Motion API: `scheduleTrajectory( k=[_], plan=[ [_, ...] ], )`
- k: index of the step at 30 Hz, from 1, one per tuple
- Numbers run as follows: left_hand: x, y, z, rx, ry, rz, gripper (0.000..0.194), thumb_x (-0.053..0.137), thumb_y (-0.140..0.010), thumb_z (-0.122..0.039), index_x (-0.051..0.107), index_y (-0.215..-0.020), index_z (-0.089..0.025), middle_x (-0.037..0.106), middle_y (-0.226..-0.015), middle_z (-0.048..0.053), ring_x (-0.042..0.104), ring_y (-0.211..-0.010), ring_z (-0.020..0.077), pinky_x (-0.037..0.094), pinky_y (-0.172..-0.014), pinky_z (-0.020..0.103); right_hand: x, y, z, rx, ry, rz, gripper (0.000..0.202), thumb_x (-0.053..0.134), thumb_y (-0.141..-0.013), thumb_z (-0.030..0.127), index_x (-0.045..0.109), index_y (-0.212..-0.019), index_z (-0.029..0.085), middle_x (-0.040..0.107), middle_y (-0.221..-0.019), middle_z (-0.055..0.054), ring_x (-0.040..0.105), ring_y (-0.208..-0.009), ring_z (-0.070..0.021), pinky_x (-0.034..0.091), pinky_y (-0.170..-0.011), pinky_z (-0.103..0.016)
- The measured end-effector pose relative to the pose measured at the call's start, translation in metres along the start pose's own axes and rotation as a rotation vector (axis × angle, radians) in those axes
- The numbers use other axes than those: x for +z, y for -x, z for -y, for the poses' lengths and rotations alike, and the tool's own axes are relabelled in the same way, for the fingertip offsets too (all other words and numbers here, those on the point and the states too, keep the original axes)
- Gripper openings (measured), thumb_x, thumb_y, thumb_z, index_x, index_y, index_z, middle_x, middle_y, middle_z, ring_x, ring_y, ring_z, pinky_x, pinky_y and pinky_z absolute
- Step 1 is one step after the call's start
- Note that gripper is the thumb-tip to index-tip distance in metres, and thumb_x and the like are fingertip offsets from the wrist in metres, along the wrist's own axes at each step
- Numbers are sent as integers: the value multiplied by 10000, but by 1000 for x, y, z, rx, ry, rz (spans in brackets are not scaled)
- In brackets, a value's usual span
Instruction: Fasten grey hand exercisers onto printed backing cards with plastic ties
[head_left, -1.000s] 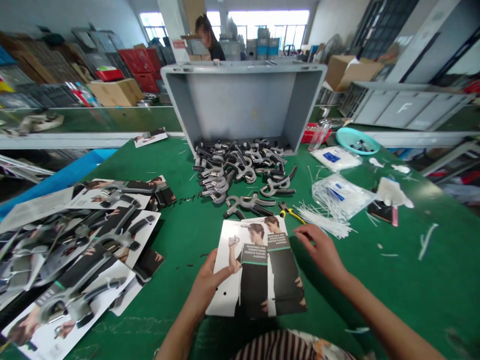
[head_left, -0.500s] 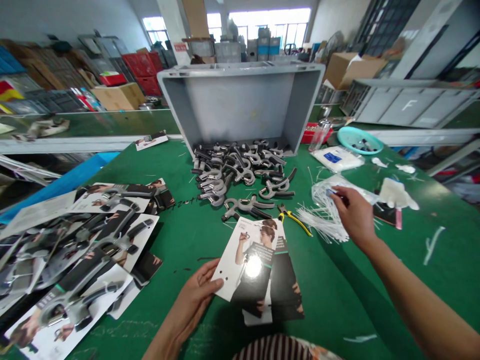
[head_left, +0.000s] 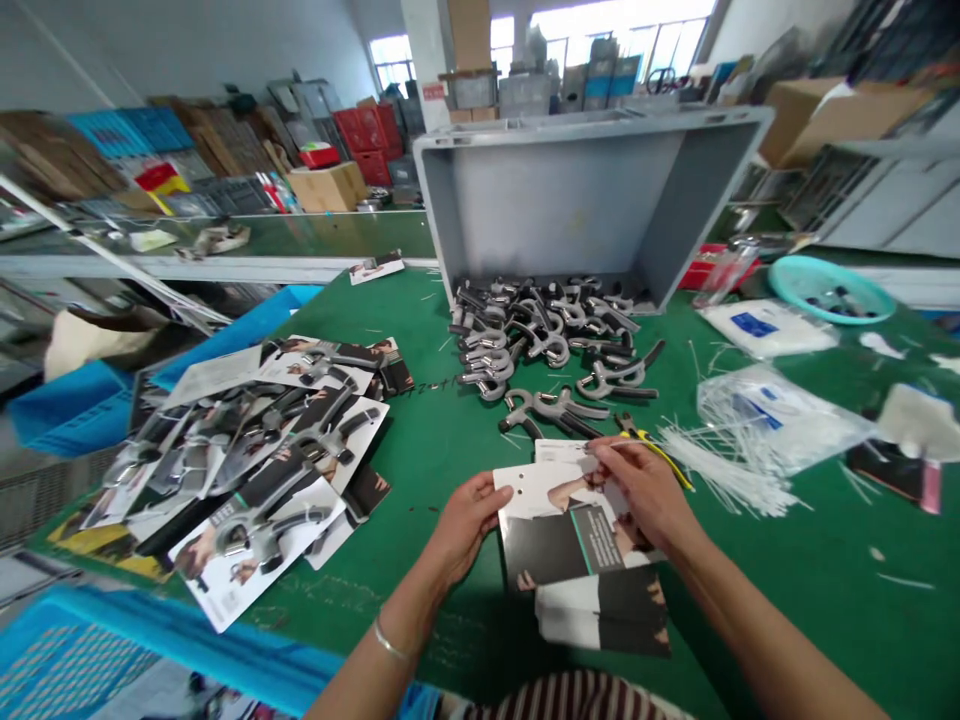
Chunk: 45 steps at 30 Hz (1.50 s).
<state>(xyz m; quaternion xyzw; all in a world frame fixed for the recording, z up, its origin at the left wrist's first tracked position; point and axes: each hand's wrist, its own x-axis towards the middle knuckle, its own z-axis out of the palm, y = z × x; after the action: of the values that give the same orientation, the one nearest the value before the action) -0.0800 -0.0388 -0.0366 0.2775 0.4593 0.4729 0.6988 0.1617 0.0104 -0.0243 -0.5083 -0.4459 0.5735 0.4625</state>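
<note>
My left hand [head_left: 474,520] pinches the punched white end of a printed card [head_left: 547,545], thumb on top near two small holes. At the card's upper right edge, the fingers of my right hand [head_left: 637,485] are pressed together; whether they hold the card or something thin is too small to tell. More printed cards [head_left: 607,610] lie beneath it on the green table. Just behind my right hand are yellow-handled pliers [head_left: 675,465], partly covered by it, and loose white zip ties [head_left: 739,470].
Gray hand grips [head_left: 540,330] are heaped before a tipped gray crate [head_left: 570,200]. Carded grips [head_left: 277,450] pile up at left, above a blue basket [head_left: 82,640]. At right lie plastic bags [head_left: 780,410], a teal dish [head_left: 832,290] and a white glove [head_left: 919,420].
My right hand has left the zip ties and come to the card. The card in my left hand has turned, and the view has swung left.
</note>
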Motion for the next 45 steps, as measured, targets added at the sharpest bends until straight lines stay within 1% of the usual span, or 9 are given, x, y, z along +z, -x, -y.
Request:
scheduleTrajectory(
  k=[6,10,15,18,21,28,36,40,45],
  plan=[
    [2,7,16,66,-35,-6,344,748,-773,-307,678,-1057,-126,732,-1039,113,673,-893,201,504,-796,290,31,12,20,-42,160,61,311,702,-811,469,640,-941,193,671,-761,-12,643,-637,-143,540,-528,-235],
    [1,4,11,60,-66,-13,370,760,-741,-326,698,-1045,-126,734,-1002,102,669,-876,211,497,-766,286,49,12,9,-92,261,142,314,639,-855,499,610,-903,190,656,-703,-20,653,-620,-171,547,-507,-265],
    [-1,1,11,42,-134,-43,408,778,-709,-359,711,-1038,-127,739,-887,75,668,-840,217,488,-738,282,49,11,-12,-227,430,139,259,565,-919,466,613,-913,211,682,-736,-26,653,-623,-175,534,-588,-295],
    [-3,-3,17,42,-101,-27,430,753,-739,-409,704,-1073,-143,738,-938,79,670,-871,226,504,-758,297,48,11,-17,-342,582,138,221,522,-950,413,619,-929,215,689,-834,-47,659,-727,-196,523,-669,-322],
    [-8,-9,27,93,-4,-90,451,658,-817,-499,683,-1108,-154,723,-1005,96,668,-886,216,519,-775,309,47,11,-18,-448,683,145,182,518,-955,360,624,-917,216,680,-896,-54,643,-825,-210,502,-775,-352],
    [-14,-15,39,83,17,-182,405,714,-778,-467,682,-1025,-147,725,-928,83,660,-804,177,509,-745,271,43,12,-19,-443,661,55,211,494,-963,390,615,-936,220,663,-878,-61,619,-803,-210,497,-740,-342],
    [-6,-18,32,138,-140,23,315,709,-770,-322,733,-1032,-148,746,-960,70,660,-878,218,501,-804,296,50,3,-17,-449,703,248,138,585,-915,318,676,-874,224,674,-890,-36,619,-865,-210,465,-802,-340],
    [-5,-16,32,129,-153,22,309,707,-764,-300,727,-1031,-146,734,-851,45,606,-638,137,488,-644,246,47,2,-12,-433,698,293,157,577,-927,317,697,-887,223,678,-911,-37,620,-885,-206,458,-821,-341],
    [-6,-17,28,-17,-172,64,336,714,-747,-343,705,-1027,-159,600,-594,-29,412,-390,63,306,-374,180,45,1,-8,-423,645,335,193,555,-941,320,718,-919,220,690,-928,-45,625,-907,-204,462,-844,-342]
  ],
)
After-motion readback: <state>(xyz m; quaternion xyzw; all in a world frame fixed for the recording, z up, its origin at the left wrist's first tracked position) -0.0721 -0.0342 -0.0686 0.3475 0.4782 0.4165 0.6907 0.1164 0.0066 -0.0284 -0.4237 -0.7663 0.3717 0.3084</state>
